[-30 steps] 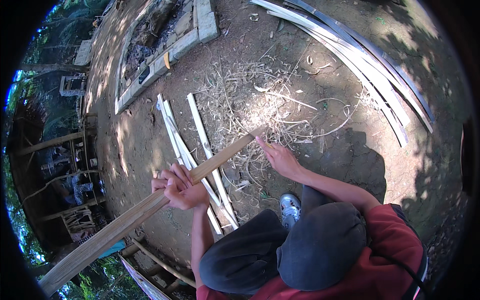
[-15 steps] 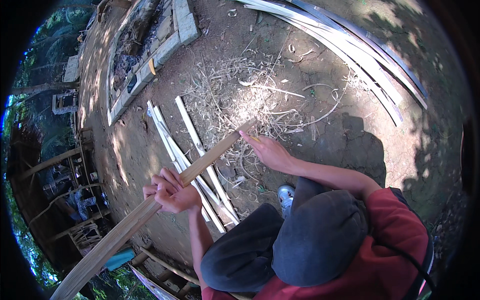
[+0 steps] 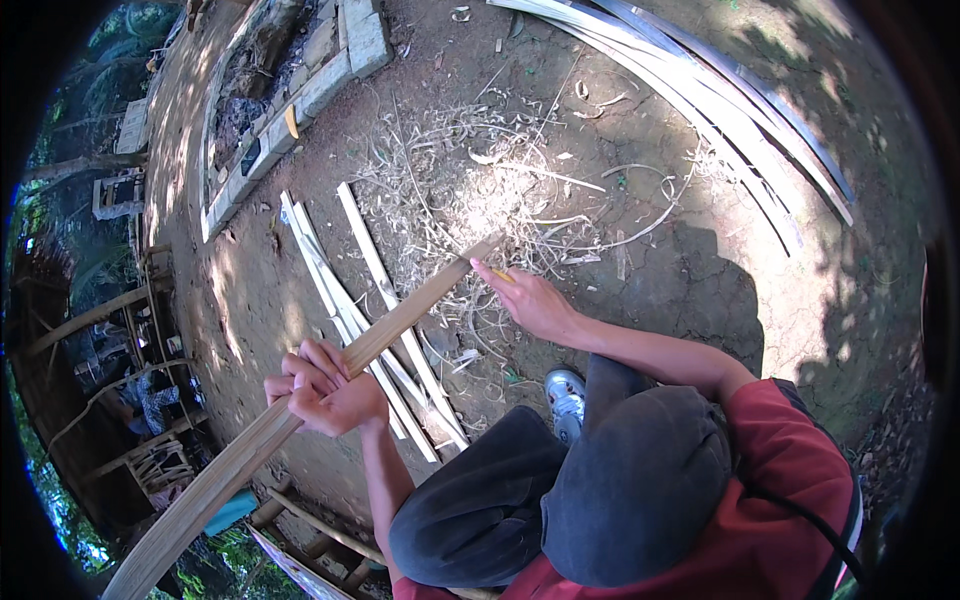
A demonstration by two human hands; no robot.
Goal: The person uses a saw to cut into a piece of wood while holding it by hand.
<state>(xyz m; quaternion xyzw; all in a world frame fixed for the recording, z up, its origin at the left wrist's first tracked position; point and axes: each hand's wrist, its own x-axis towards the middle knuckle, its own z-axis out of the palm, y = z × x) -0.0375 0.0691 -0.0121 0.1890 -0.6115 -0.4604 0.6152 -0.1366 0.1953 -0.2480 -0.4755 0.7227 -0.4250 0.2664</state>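
Observation:
A long strip of split bamboo or wood (image 3: 225, 458) slants from the lower left up toward the middle of the view. My left hand (image 3: 330, 388) is closed around it, palm up, with the fingers curled over its far side. Close to the strip's far end is my right hand (image 3: 535, 303), its index fingertip at the strip's edge, by a dark mark across the wood. A thin yellow stick-like thing (image 3: 504, 276) shows between the right hand's fingers. Most of it is hidden, so its kind cannot be made out.
Curly shavings (image 3: 470, 190) litter the ground beyond my hands. Several pale strips (image 3: 365, 255) lie left of them, and a bundle of long strips (image 3: 690, 95) lies at the far right. A block-edged bed (image 3: 330, 85) stands at the far left, a wooden structure (image 3: 100, 370) at the left.
Both hands and the strip have shifted slightly left in view, along with the whole scene. The grip of each hand looks the same.

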